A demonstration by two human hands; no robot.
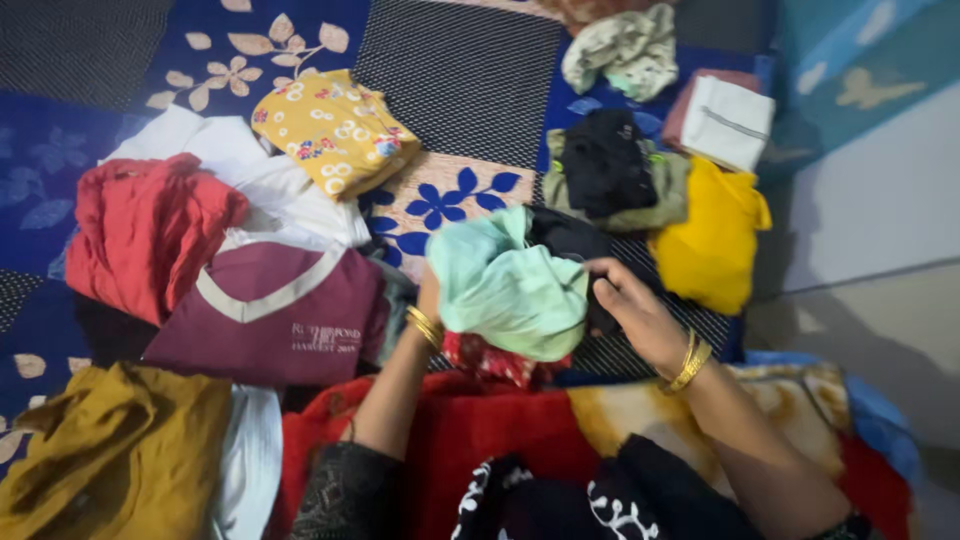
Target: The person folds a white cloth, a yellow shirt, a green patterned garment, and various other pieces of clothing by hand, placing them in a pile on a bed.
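A crumpled mint-green cloth is bunched between both my hands over a patchwork bedspread. My left hand is mostly hidden behind the cloth's left side and grips it; gold bangles show at the wrist. My right hand holds the cloth's right edge together with a black garment that runs behind it. A red patterned piece hangs just below the green cloth.
Folded clothes lie around: a maroon shirt, a red garment, a white one, a yellow floral one, a mustard one, a black-on-olive stack, a yellow cloth, a white folded piece. A red and orange blanket covers my lap.
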